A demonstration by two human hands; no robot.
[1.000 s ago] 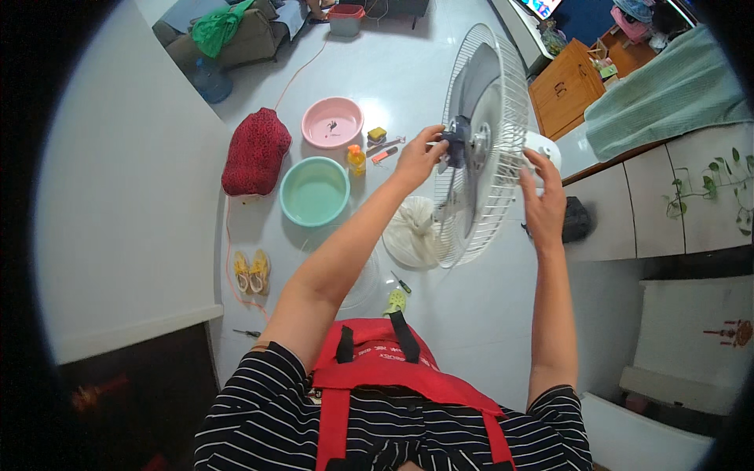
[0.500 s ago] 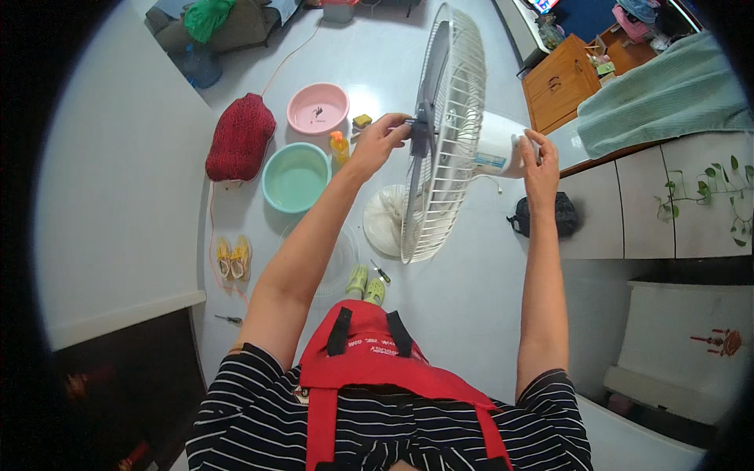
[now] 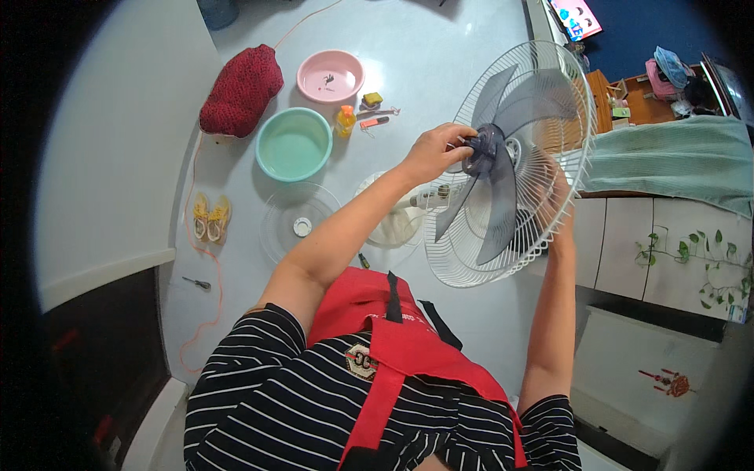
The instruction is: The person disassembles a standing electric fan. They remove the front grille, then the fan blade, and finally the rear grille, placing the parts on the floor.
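A white standing fan faces me with its front off, its wire rear grille (image 3: 463, 276) tilted around grey translucent blades (image 3: 503, 216). At the centre, the fingers of my left hand (image 3: 430, 161) close on the blades' dark hub (image 3: 488, 149). My right hand (image 3: 556, 192) is behind the grille, partly seen through the wires, gripping the back of the fan; its fingertips are hidden. Below the head, the fan's pole (image 3: 424, 198) rises from a round white base (image 3: 389, 231). A round clear grille cover (image 3: 275, 224) lies flat on the floor beside the base.
On the floor stand a green basin (image 3: 294, 145), a pink basin (image 3: 330, 76), a yellow-orange bottle (image 3: 345, 122), and a sponge (image 3: 371, 100). A dark red covered bundle (image 3: 242, 93), yellow shoes (image 3: 212, 218), a screwdriver (image 3: 198, 282) and an orange cord (image 3: 218, 294) lie left. Cabinets (image 3: 620, 243) line the right.
The fan head has turned from side-on to facing me, showing its blades. My left hand moved right with the hub; my right hand is now behind the grille. My view has shifted.
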